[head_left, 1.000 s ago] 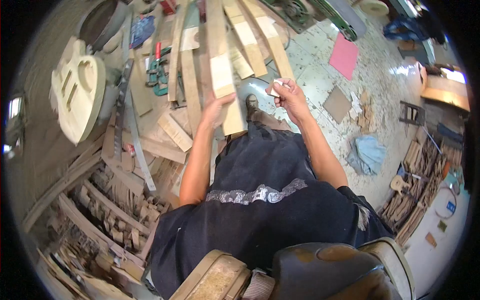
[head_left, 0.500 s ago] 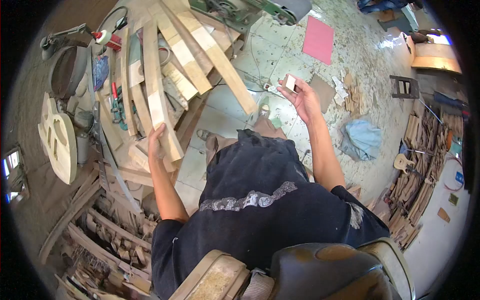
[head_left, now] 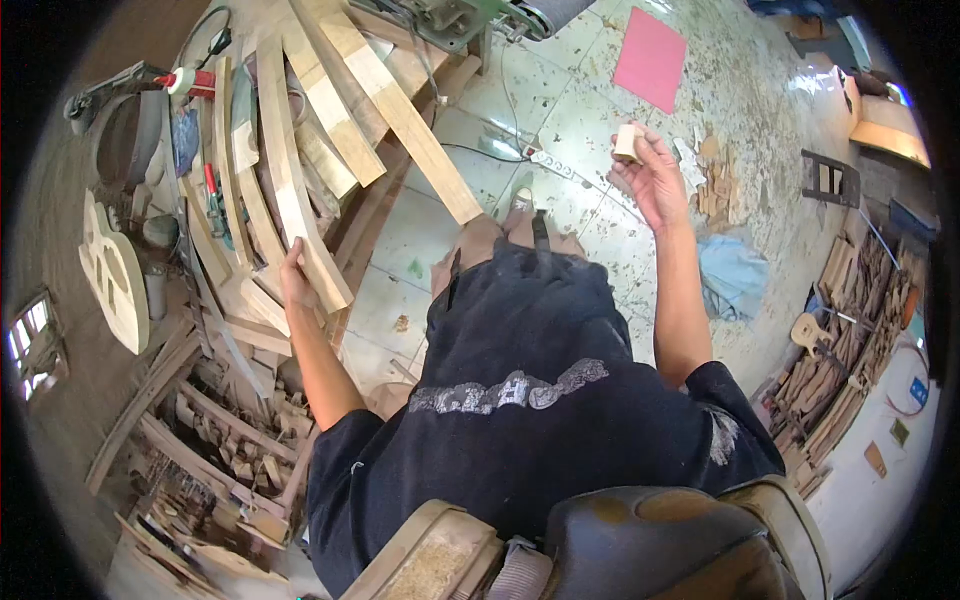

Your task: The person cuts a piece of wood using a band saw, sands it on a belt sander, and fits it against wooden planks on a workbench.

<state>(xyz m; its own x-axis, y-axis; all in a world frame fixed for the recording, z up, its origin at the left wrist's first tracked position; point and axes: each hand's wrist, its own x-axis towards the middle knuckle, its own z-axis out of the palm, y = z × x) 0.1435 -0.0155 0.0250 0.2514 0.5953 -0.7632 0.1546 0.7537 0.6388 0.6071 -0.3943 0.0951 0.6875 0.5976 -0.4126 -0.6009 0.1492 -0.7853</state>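
Observation:
My left hand (head_left: 300,277) grips the near end of a long pale wooden strip (head_left: 292,200), which lies among several similar strips on the workbench. Between the thumb and fingers of my right hand (head_left: 652,178) is a small wooden block (head_left: 627,142), raised over the floor. To the right of the held strip, another long strip (head_left: 425,150) sticks out past the bench edge toward my legs. Left of it are clamps with a red handle (head_left: 211,185).
A guitar-shaped wooden body (head_left: 113,272) stands at the left. Green machinery (head_left: 440,22) is at the top. On the floor lie a pink sheet (head_left: 650,60), a power strip (head_left: 550,162) and a blue cloth (head_left: 733,277). Wood scraps (head_left: 840,350) are piled at the right.
The view has turned, so the bench sits farther left. My right hand has moved out to the right with the block, away from my left hand, which still holds the strip.

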